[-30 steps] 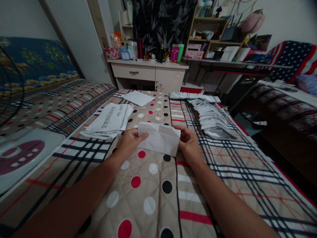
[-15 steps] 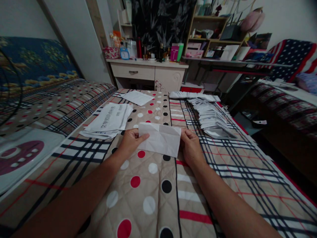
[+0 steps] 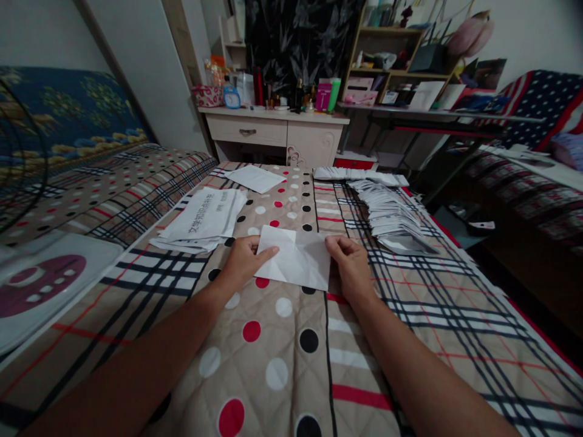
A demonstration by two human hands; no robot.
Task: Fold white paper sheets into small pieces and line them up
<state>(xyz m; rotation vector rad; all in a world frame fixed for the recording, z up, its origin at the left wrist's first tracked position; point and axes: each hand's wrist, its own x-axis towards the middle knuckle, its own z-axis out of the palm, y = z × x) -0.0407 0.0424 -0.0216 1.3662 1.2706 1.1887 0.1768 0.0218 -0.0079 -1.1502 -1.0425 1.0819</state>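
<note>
A creased white sheet of paper is held low over the patterned bedspread. My left hand is closed on its left edge, the thumb lying across the front. My right hand pinches the upper right corner. The left part of the sheet stands up as a brighter flap, while the right part looks folded lower. To the left lies a stack of printed papers, and beyond it a single white sheet. Many folded paper pieces lie in an overlapping row on the right.
A long folded paper strip lies behind the row. On the left rests a white bag or pad with a maroon print. A cream dresser with bottles and a blue clock stands at the far end. The bed's right edge drops to dark floor.
My right hand has moved slightly left and folded the right part of the sheet's top edge over. My left hand still grips the left edge. The camera view has shifted slightly.
</note>
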